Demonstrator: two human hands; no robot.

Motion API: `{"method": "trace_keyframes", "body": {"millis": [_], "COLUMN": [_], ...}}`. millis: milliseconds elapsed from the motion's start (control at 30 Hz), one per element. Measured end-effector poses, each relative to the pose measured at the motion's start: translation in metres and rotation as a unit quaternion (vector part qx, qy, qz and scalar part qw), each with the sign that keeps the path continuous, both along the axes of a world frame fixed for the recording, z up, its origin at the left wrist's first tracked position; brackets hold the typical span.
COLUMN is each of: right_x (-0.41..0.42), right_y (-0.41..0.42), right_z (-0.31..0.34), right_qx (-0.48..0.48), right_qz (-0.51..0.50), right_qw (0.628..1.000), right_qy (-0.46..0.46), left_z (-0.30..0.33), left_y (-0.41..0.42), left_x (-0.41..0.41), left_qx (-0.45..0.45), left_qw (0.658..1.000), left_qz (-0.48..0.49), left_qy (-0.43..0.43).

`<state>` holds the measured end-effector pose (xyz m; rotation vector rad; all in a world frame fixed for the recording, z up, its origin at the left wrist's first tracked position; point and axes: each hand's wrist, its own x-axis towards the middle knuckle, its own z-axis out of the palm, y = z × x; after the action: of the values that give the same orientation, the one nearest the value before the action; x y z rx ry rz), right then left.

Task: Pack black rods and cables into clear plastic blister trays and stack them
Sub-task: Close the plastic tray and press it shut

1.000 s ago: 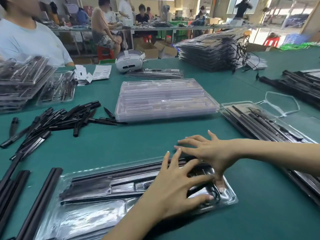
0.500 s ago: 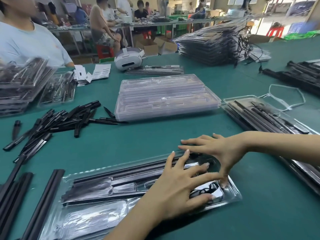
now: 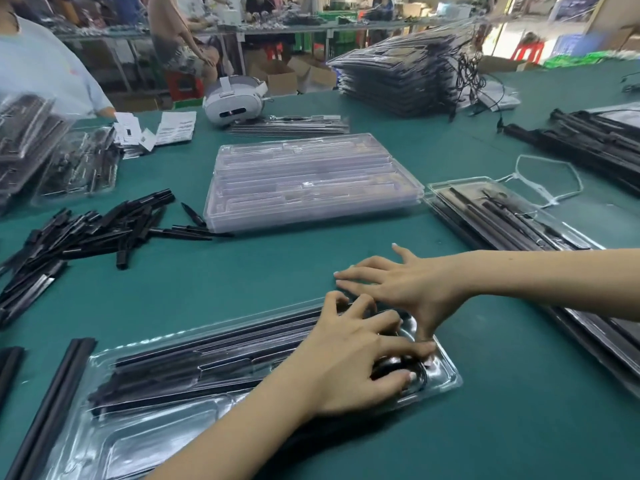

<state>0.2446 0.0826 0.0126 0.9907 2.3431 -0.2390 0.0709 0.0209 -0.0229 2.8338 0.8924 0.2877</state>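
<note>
While the left hand [image 3: 349, 362] presses curled fingertips onto the coiled black cable [image 3: 407, 370] in the round pocket of the blister tray [image 3: 145, 427], the right hand [image 3: 408, 289] spreads straight fingers over the tray's far corner, steadying it. Black rods [image 3: 214, 355] already lie in the long channels. Seating the cable seems the step in hand; next comes stacking, probably onto the filled trays [image 3: 502, 220] to the right. Empty trays [image 3: 308, 181] and loose rods [image 3: 86, 233] lie beyond, well apart.
</note>
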Motion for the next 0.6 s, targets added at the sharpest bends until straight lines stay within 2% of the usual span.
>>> {"method": "trace_keyframes", "body": {"millis": [267,433,500,567,600], "right_x": [0.001,-0.002,-0.001,0.0,0.001], "right_y": [0.002,0.002,0.001,0.0,0.0], "right_z": [-0.006,-0.001,0.002,0.004,0.005], "right_qx": [-0.018,-0.021,-0.027,-0.036,-0.039], "right_qz": [-0.012,-0.01,-0.026,-0.038,-0.041], "right_qw": [1.0,1.0,0.999,0.999,0.998], "right_qy": [0.019,0.012,0.007,0.002,-0.002], "left_z": [-0.007,-0.008,-0.002,0.008,0.012], "left_y": [-0.001,-0.001,0.002,0.006,0.008], "left_x": [0.004,0.001,-0.002,-0.014,-0.026], "left_qx": [0.017,0.001,-0.052,-0.156,-0.181], "left_qw": [0.999,1.0,0.998,0.98,0.971], "left_qz": [0.011,0.003,-0.014,-0.01,0.008], "left_qy": [-0.033,-0.016,-0.032,-0.119,-0.159]}}
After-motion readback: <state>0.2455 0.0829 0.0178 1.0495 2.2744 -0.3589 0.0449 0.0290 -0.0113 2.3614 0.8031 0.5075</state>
